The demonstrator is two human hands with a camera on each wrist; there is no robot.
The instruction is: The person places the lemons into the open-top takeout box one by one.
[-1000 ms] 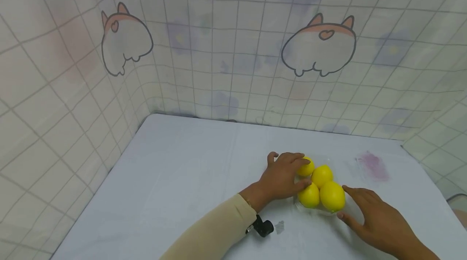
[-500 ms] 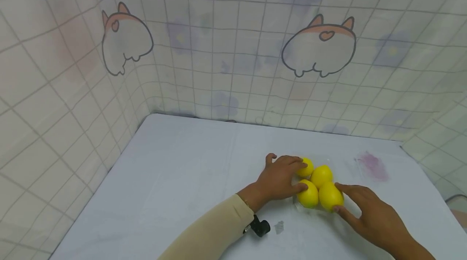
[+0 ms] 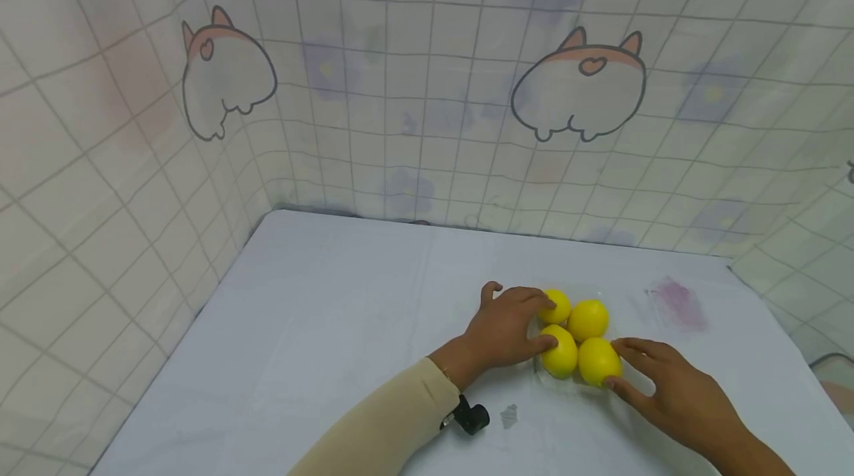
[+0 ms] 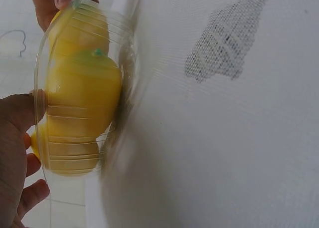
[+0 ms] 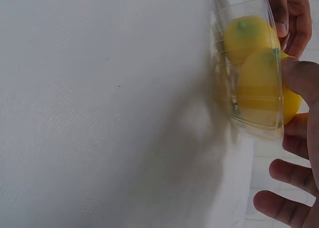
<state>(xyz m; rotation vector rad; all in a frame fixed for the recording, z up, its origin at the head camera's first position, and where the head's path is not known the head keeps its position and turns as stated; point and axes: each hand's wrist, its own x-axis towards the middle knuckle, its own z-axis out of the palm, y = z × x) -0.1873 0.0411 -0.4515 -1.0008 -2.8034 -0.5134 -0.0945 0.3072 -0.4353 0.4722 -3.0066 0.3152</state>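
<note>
A clear plastic box [image 4: 124, 31] sits on the table with several yellow lemons in it. My left hand [image 3: 507, 328] lies over its left side in the head view, the thumb on the near-left lemon [image 3: 559, 359] and the fingers on the far-left lemon [image 3: 557, 305]. At the near-right lemon [image 3: 598, 362], my right hand [image 3: 680, 391] pinches it between thumb and forefinger; its other fingers stand off in the right wrist view. The far-right lemon [image 3: 588, 320] touches neither hand. Green tips mark some lemons in the wrist views.
The white table [image 3: 333, 313] carries a pink stain [image 3: 679, 303] beyond the box and a small grey patch [image 3: 509, 416] in front. A black wrist-worn device [image 3: 472, 417] hangs by the left cuff. Patterned curtains [image 3: 400, 90] enclose the back and sides.
My right hand has come in from beside the near-right lemon and now pinches it; that lemon has moved slightly left and down. The left hand has edged left, thumb still on its lemon.
</note>
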